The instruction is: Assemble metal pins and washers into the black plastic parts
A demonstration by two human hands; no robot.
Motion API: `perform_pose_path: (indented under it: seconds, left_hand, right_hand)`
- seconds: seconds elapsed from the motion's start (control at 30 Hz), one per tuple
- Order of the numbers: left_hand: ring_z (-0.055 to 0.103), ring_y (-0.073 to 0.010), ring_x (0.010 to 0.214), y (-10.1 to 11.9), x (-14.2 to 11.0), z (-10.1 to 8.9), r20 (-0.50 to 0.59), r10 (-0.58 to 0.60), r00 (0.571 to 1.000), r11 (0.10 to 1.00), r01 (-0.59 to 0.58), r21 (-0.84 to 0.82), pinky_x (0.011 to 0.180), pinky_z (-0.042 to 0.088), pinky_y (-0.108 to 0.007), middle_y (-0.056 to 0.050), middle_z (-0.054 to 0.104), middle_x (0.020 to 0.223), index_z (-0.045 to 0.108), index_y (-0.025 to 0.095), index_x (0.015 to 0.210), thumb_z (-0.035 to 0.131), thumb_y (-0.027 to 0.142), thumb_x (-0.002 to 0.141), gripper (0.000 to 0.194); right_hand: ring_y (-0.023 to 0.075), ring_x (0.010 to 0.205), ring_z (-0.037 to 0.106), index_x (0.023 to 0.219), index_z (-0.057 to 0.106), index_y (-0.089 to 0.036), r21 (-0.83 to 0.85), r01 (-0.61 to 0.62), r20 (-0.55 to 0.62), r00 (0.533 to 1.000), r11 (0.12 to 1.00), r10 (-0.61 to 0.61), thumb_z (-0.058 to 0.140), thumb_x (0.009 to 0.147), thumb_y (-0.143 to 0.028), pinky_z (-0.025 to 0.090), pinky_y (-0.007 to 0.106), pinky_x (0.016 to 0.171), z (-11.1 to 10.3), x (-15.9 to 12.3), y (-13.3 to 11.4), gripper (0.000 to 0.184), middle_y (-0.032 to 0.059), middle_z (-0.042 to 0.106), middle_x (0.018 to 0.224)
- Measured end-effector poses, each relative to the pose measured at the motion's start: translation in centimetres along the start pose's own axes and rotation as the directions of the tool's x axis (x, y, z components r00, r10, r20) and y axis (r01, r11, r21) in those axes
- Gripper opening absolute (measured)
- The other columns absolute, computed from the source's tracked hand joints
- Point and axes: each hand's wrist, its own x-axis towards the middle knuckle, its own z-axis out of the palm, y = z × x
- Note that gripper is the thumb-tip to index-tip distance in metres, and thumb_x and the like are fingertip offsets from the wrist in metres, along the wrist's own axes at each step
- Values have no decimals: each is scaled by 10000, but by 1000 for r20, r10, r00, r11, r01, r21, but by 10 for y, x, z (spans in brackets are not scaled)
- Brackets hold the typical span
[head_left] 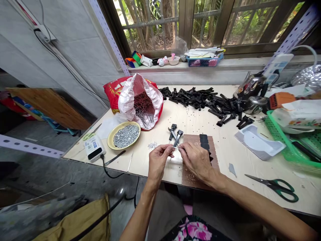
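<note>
One slim, pale rod sits over the table, pinched by our left hand and right hand. Just beyond lie a few black pieces; behind spreads a far larger jumbled heap, finished or not, we cannot tell. Leftward, a smooth yellow dish holds glinting metal bits.

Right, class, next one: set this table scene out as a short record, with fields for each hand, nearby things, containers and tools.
Left hand: fingertips pinching a thin pale piece
Right hand: fingertips at that piece's other end
Just beyond the hands: a few black clip-like parts
Beneath right hand: brown board bearing flat black pieces
Containers: yellow dish of small silvery bits; open red bag of thin reddish-brown pieces; green basket
Far side: long heap of black parts
Tool: scissors, right of the board
Unclear: what the pale piece is
</note>
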Motion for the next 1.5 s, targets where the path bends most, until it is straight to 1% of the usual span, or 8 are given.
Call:
perform_pose_path:
  seconds: [0.27,0.43,0.6,0.83,0.93,1.13,1.3,1.5]
  left_hand:
    - [581,-103,553,-3,-2,1,10,-2,1000,1000,2,2,600,496,-250,-34,689,699,685,115,825,703,322,702,242]
    - [577,-91,553,-2,-4,2,31,5,1000,1000,-5,-1,595,486,-229,-25,688,694,686,116,819,701,301,711,214]
    - [577,-90,545,-1,-7,4,37,8,999,1000,-8,7,586,481,-227,-28,685,693,688,112,801,707,301,701,214]
    - [575,-93,571,-1,-12,7,56,35,998,999,-36,13,602,479,-229,-29,681,713,694,119,823,698,296,712,209]
    - [574,-92,582,-1,-14,15,88,39,995,998,-42,40,618,473,-226,-31,683,718,697,126,820,698,302,712,206]
    - [576,-94,565,-1,-18,34,55,15,998,999,-17,31,621,472,-230,-27,681,719,693,132,810,714,319,688,225]
    - [571,-97,556,-3,-19,35,76,-2,997,997,-4,78,602,468,-229,-34,676,712,697,122,797,720,337,682,246]
    - [596,-122,652,-9,-20,39,86,-50,995,993,40,109,655,502,-259,-66,687,809,715,125,895,682,401,717,330]
  right_hand:
    - [148,691,543,792,594,-165,-77,74,-53,996,994,-78,425,950,-247,307,283,670,4,-2,5,246,40,631,725]
    - [143,739,583,910,609,-167,32,45,-66,997,998,-42,450,949,-274,329,265,695,3,-3,4,195,46,666,818]
    - [137,660,570,816,594,-167,68,-5,-19,1000,998,6,423,957,-278,341,258,634,2,-4,3,248,32,639,743]
    - [144,789,580,1043,572,-191,354,-8,61,998,935,-15,409,942,-207,435,246,678,-6,-12,10,192,53,575,937]
    - [149,807,579,971,573,-194,444,-49,20,999,895,44,460,922,-206,455,258,721,-9,-18,17,124,36,578,890]
    - [153,783,592,962,603,-217,335,-116,1,992,935,123,440,940,-257,460,263,688,-12,-28,25,169,37,607,900]
    - [142,754,586,963,623,-201,150,-111,12,994,983,110,404,958,-281,437,242,653,-12,-31,27,233,50,611,902]
    - [113,778,586,964,651,-239,213,-167,29,986,963,165,472,935,-312,454,210,631,-18,-37,39,195,22,583,964]
